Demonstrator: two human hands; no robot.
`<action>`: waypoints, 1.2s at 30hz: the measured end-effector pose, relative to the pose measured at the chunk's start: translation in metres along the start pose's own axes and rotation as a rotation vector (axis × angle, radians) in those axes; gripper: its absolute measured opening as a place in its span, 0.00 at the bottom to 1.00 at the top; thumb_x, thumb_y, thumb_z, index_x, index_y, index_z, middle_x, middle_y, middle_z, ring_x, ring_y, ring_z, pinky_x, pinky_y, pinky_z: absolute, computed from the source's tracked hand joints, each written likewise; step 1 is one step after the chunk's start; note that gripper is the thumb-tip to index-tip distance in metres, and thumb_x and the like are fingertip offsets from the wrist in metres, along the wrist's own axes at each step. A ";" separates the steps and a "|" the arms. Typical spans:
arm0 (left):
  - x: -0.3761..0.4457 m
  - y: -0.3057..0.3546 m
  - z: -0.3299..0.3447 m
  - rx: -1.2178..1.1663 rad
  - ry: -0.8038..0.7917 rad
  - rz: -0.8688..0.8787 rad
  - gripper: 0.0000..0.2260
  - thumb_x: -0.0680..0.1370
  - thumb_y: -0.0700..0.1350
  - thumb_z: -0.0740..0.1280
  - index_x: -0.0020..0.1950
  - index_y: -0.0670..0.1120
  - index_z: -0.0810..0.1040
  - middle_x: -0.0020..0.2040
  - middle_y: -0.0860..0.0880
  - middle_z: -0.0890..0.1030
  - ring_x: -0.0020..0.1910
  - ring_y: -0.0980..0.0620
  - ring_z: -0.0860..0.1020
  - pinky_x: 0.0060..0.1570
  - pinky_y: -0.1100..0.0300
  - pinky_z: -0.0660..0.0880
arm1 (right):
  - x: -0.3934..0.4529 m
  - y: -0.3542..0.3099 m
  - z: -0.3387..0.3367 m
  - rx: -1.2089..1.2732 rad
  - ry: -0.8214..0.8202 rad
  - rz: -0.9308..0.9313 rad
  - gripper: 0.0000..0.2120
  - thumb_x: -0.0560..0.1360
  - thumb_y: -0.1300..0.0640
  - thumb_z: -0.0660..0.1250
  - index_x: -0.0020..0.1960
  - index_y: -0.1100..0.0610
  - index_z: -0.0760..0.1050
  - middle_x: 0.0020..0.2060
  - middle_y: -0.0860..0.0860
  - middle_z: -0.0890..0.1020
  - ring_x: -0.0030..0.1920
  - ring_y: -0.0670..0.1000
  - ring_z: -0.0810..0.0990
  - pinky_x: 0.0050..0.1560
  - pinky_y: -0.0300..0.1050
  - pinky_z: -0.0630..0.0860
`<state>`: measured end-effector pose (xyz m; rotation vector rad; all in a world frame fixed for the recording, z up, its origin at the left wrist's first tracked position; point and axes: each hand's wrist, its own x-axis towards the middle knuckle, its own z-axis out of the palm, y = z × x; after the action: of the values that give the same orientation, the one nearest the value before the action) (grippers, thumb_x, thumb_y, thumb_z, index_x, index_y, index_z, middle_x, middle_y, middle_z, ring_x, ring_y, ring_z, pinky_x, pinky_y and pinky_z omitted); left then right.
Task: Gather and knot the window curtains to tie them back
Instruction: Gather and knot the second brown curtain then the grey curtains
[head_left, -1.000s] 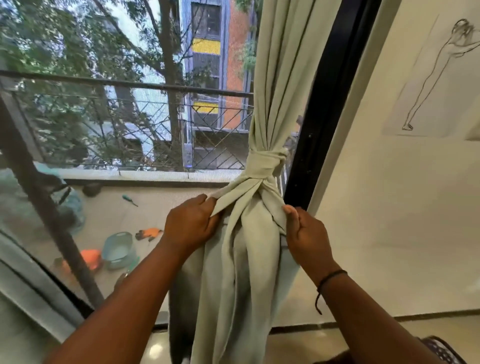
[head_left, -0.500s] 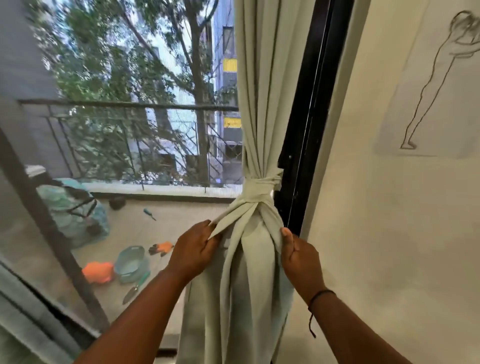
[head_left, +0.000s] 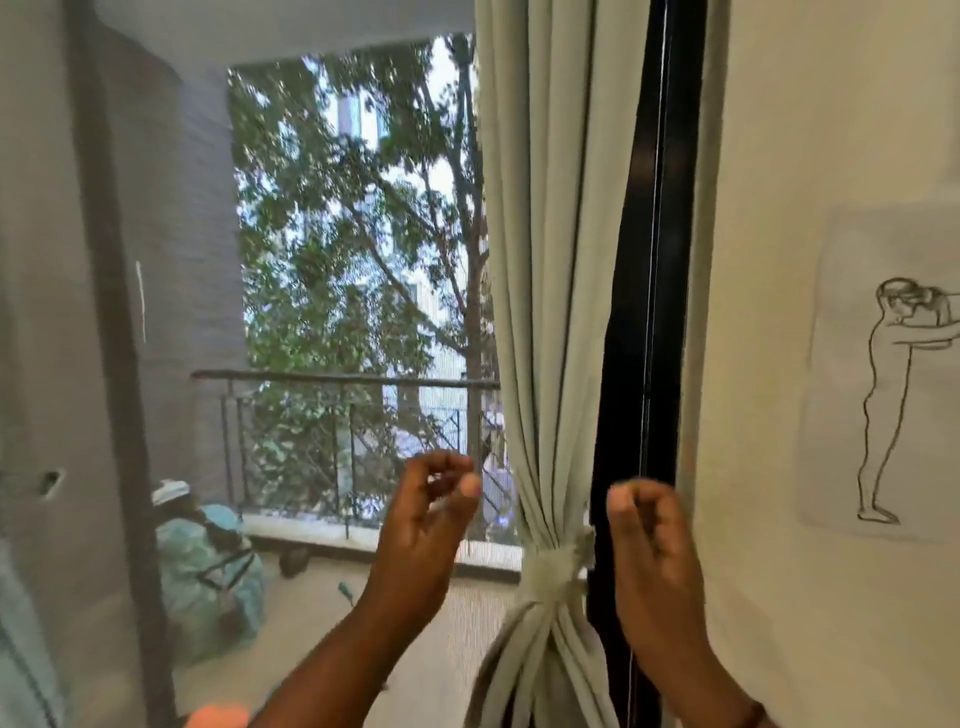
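The pale green curtain (head_left: 545, 312) hangs gathered against the black window frame (head_left: 644, 260). A knot (head_left: 553, 569) in its own fabric binds it low down, and the cloth flares out below the knot. My left hand (head_left: 421, 525) is raised to the left of the curtain, fingers loosely curled, holding nothing. On the other side of the knot, in front of the frame, my right hand (head_left: 649, 540) is also up with loosely curled fingers. Neither hand touches the curtain.
A cream wall with a pencil figure drawing (head_left: 883, 395) lies to the right. Through the screen are a balcony railing (head_left: 337, 379), trees, and a teal bag (head_left: 208, 566) on the balcony floor. A dark vertical bar (head_left: 119, 364) stands at the left.
Both hands let go of the curtain folds below the knot and rose to about knot height. My view tilted upward, so the knot now sits lower in view.
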<state>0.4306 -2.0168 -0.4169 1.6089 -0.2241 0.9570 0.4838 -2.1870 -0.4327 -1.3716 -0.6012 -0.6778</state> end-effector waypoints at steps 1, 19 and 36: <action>0.019 0.021 0.005 -0.009 -0.013 0.045 0.11 0.67 0.63 0.66 0.46 0.60 0.77 0.49 0.54 0.80 0.52 0.50 0.79 0.48 0.53 0.78 | 0.021 -0.022 0.004 0.042 -0.002 -0.075 0.13 0.72 0.40 0.62 0.44 0.50 0.72 0.33 0.42 0.76 0.32 0.38 0.74 0.34 0.26 0.69; 0.221 0.154 0.028 -0.208 -0.015 0.071 0.16 0.76 0.63 0.59 0.48 0.51 0.74 0.45 0.48 0.82 0.46 0.48 0.81 0.52 0.47 0.77 | 0.204 -0.194 0.119 -0.196 0.248 -0.235 0.24 0.74 0.33 0.55 0.50 0.54 0.70 0.37 0.46 0.76 0.38 0.47 0.76 0.36 0.43 0.68; 0.255 0.112 -0.012 0.077 0.169 0.308 0.17 0.82 0.52 0.54 0.53 0.40 0.74 0.51 0.33 0.79 0.51 0.36 0.76 0.41 0.51 0.67 | 0.207 -0.160 0.060 -0.752 0.542 -0.190 0.13 0.81 0.46 0.51 0.49 0.55 0.65 0.50 0.63 0.78 0.50 0.64 0.76 0.42 0.46 0.63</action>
<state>0.5206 -1.9493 -0.1621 1.5803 -0.3274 1.3462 0.5057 -2.1556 -0.1670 -1.7169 -0.0191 -1.4683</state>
